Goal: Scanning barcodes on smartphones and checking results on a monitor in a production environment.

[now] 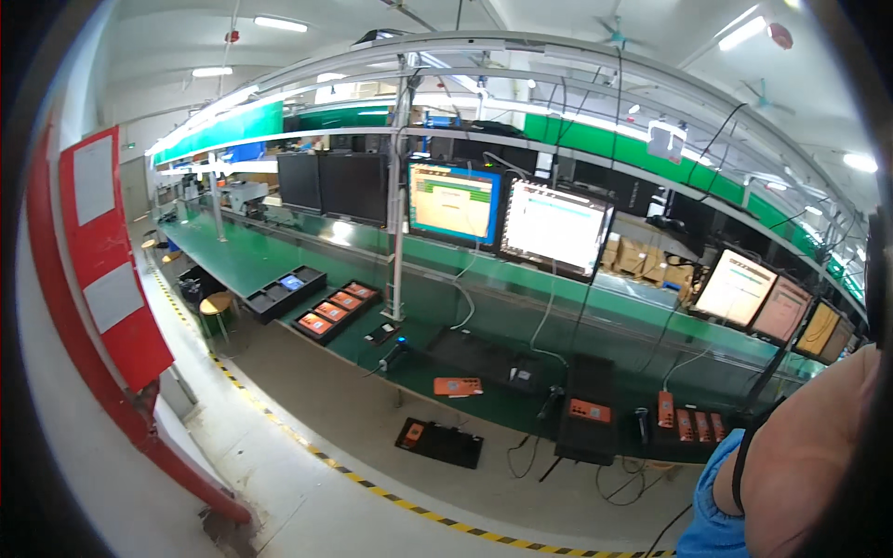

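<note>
At the right edge, close to the lens, a right hand [823, 456] is raised, blurred and large, with a black band [740, 465] at the wrist and a bunched blue sleeve [712, 521] behind it. Its fingers run out of view, so I cannot tell whether it is spread, closed or holding anything; the left hand is out of sight.

The nearest things to it, in view just beyond the sleeve, are four orange phone-shaped units [686, 426] at a dark tray [677, 448] on the green bench [214, 246]: three side by side, the fourth to their left and a little higher. A black handheld device [642, 424] stands just left of them. Next along is a long black tray [583, 439] with one orange unit [590, 410] in it, then another orange unit [458, 385] flat near the front edge.

Further left, a handheld device with a blue light [398, 348] sits near a small dark slab [381, 333]. Past that, one black case [310, 332] carries a row of orange units, and beside it a compartmented case [261, 303] holds a blue item [292, 282].

Lower than the bench edge, a black panel [456, 449] bears an orange piece [414, 434].

Behind, lit monitors [554, 228] line the rack; a round stool [217, 303] stands on the floor, near yellow-and-black tape [381, 486].
</note>
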### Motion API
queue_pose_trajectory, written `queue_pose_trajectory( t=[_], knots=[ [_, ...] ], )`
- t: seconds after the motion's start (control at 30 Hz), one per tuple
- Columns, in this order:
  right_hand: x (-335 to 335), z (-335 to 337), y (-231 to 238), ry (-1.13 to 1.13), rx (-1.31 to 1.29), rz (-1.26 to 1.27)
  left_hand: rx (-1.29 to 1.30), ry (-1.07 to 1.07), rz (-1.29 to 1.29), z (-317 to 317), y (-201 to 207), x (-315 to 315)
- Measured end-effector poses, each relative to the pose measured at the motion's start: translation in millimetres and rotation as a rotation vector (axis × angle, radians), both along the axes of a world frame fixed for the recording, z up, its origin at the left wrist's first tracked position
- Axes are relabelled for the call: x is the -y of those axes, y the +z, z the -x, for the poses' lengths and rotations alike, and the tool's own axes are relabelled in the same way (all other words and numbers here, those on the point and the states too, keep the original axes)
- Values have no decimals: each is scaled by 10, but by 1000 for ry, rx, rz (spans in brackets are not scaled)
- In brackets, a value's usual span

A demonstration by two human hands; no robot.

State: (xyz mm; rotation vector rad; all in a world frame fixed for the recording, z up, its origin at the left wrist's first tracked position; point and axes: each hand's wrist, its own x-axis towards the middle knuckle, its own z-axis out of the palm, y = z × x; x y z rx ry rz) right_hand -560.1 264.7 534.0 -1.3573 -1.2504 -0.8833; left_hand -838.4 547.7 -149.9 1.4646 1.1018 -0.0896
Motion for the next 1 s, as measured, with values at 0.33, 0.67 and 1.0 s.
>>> queue_pose_trajectory(
  t=[0.33, 0.67, 1.0],
  knots=[
    [204, -115, 53, 175, 39, 18, -93, 47, 110, 490, 255, 577],
    [1341, -186, 456, 217, 286, 42, -125, -223, -119, -940, 676, 1283],
    [2687, -405, 609, 326, -158, 676, -233, -792, -339, -1992, 416, 1765]
  ],
)
